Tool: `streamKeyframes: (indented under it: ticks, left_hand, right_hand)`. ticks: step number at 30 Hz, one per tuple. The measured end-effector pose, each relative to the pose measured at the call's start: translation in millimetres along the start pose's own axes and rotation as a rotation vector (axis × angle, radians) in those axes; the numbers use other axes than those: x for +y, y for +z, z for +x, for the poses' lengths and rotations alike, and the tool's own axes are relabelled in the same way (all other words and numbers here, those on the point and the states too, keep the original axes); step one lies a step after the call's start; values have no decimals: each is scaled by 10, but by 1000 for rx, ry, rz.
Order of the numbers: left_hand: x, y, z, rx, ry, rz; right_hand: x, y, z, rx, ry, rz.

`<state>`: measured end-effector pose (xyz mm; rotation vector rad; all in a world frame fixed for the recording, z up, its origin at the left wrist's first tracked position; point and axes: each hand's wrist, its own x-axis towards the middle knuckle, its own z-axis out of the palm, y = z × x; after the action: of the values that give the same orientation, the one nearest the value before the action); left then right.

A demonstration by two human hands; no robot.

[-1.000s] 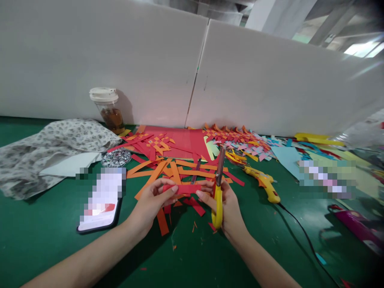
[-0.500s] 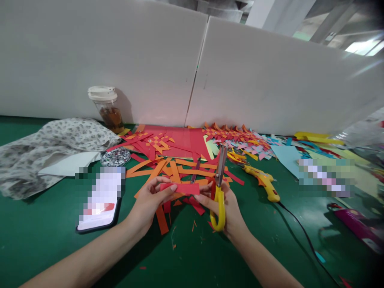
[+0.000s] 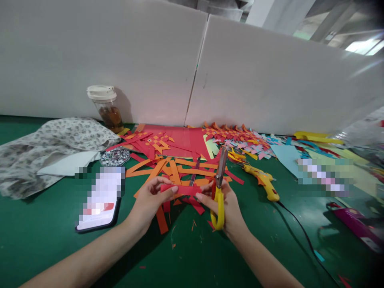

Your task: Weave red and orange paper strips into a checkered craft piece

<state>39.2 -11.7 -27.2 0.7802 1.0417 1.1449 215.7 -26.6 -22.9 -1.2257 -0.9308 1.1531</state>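
Observation:
Between my two hands a short red paper strip (image 3: 188,190) is stretched level above the table. My left hand (image 3: 152,200) pinches its left end between thumb and fingers. At the other end, the thumb and fingertips of my right hand (image 3: 229,206) grip the strip. Yellow-handled scissors (image 3: 220,192) also hang in my right hand, blades pointing up and away, a finger passing through the handle. Loose orange paper strips (image 3: 162,220) and red scraps lie beneath and beyond the hands, with a craft knife (image 3: 195,171) among them.
At left are a phone (image 3: 100,200), a patterned cloth (image 3: 60,140) and a lidded drink cup (image 3: 109,108). Woven paper fish (image 3: 157,142) lie on red sheets behind. A yellow glue gun (image 3: 264,182) with a cord and a purple case (image 3: 357,226) sit at right.
The right end of the red strip is now pinched by my right thumb and looks slightly bent. Both hands hold nearly the same place.

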Motion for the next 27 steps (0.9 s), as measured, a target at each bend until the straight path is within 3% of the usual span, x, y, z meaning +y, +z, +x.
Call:
streamKeyframes:
  ticks: [8,14,27]
  left_hand:
    - [13,-15,20,-9,-8,-10]
    - [101,-34,52,10,-103,-39]
    - [193,-75,92,-4,-117,24]
  right_hand:
    - [16,-3,23,-6,32,53]
    - [26,-54,56,-19,81,104]
    - [61,-117,133,-1,102,135]
